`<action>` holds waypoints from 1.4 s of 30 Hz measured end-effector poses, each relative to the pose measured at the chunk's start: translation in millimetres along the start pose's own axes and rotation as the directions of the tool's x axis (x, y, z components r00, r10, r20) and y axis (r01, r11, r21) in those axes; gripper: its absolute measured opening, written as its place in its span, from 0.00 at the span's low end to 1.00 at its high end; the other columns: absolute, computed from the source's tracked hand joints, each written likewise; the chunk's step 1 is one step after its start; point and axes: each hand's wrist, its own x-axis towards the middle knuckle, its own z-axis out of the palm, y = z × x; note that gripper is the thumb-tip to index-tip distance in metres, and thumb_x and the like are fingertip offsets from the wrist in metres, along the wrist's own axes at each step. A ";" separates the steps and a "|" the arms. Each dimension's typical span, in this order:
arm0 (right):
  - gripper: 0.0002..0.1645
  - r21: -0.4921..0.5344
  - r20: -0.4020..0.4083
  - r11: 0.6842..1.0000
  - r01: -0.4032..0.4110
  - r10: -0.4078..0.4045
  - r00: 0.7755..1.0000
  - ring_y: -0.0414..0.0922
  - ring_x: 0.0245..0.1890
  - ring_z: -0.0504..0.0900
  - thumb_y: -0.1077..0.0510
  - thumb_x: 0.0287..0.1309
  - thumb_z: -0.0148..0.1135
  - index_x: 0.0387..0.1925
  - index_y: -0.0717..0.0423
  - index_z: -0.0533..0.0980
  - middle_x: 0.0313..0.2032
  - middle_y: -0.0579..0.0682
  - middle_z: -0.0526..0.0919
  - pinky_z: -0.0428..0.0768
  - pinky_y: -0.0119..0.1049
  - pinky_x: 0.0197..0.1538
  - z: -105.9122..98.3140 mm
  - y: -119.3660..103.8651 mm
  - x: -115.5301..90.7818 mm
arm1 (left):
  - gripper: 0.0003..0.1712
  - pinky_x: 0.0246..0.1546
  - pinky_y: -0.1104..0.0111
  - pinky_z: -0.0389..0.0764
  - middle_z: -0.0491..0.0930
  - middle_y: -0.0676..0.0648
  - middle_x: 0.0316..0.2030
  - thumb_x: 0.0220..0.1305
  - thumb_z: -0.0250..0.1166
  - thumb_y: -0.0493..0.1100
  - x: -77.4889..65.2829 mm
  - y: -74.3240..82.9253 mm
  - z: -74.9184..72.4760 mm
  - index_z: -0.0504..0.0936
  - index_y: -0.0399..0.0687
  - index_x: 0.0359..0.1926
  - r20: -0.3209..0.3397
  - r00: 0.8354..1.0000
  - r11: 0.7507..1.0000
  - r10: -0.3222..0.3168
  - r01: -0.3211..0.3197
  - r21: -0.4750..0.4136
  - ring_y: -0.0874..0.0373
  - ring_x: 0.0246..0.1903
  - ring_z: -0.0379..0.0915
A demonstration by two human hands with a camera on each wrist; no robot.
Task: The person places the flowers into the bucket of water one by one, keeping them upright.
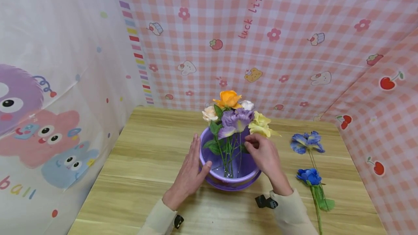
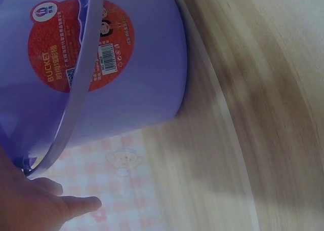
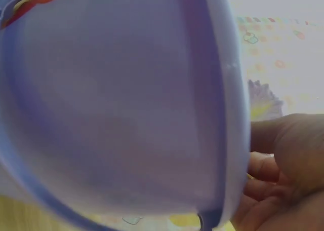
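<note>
A purple bucket (image 1: 209, 157) stands on the table with several flowers upright in it. They include an orange rose (image 1: 228, 99), a purple iris (image 1: 236, 119), a pale peach flower (image 1: 209, 114) and a white one (image 1: 247, 105). My left hand (image 1: 188, 171) rests against the bucket's left side, fingers straight, thumb at the rim. Over the right rim, my right hand (image 1: 263, 153) pinches the stem of a yellow flower (image 1: 261, 124), whose bloom leans rightward. In the right wrist view the bucket wall (image 3: 121, 99) hides part of that hand's fingertips.
On the wooden table (image 1: 147, 148), a blue iris (image 1: 307, 142) and a deeper blue flower (image 1: 309, 177) with green leaves lie to the right. The bucket's handle (image 2: 83, 74) hangs down its near side, across a red label (image 2: 50, 51). Checked cloth (image 1: 202, 57) rises behind the table.
</note>
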 end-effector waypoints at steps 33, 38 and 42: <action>0.17 0.393 -0.241 0.919 -0.042 0.147 0.959 0.34 0.48 0.84 0.57 0.73 0.63 0.54 0.65 0.81 0.45 0.36 0.86 0.80 0.20 0.49 -69.8 56.4 -54.7 | 0.47 0.75 0.42 0.55 0.34 0.41 0.83 0.79 0.52 0.54 -0.3 -2.2 2.9 0.38 0.41 0.83 -0.030 0.999 0.999 0.037 -0.037 -0.009 0.40 0.80 0.39; 0.15 0.483 -0.290 0.874 -0.049 0.212 0.933 0.34 0.45 0.85 0.63 0.70 0.64 0.53 0.69 0.81 0.42 0.38 0.88 0.80 0.19 0.48 -84.4 78.0 -52.7 | 0.48 0.76 0.42 0.54 0.33 0.42 0.83 0.79 0.52 0.55 0.0 -1.9 2.3 0.37 0.42 0.83 -0.020 0.999 0.999 0.029 -0.030 -0.013 0.39 0.80 0.38; 0.14 0.522 -0.320 0.851 -0.057 0.257 0.912 0.33 0.41 0.85 0.64 0.69 0.65 0.51 0.69 0.81 0.39 0.38 0.88 0.80 0.18 0.46 -94.6 96.7 -50.6 | 0.48 0.76 0.42 0.53 0.33 0.43 0.83 0.79 0.51 0.56 0.4 -2.0 2.0 0.37 0.41 0.83 -0.016 0.999 0.999 0.029 -0.029 -0.014 0.39 0.80 0.38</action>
